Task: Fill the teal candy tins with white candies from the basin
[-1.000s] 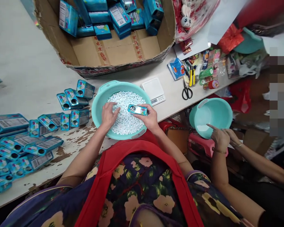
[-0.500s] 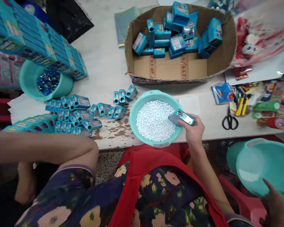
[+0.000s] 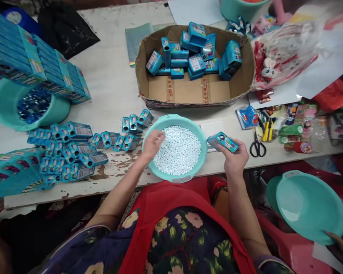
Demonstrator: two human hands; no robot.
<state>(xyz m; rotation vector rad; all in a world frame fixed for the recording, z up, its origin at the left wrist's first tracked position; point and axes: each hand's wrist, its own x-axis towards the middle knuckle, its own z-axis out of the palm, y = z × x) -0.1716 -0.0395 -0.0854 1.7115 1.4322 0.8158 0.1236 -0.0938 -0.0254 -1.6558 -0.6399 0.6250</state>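
- Now left hand (image 3: 153,145) is back over basin (image 3: 200,132), half-curled; can't tell if holding anything.
- Right hand (image 3: 236,156) grips tin (image 3: 222,142), shifted off basin, well right of left hand.
- Probably two-handed work resuming.

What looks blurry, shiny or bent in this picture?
Head view: the left hand is smeared, probably by motion; head view, lower right: a pale sheen shows inside the turquoise basin; head view, upper left: the stacked blue boxes look stretched, likely by a wide lens.
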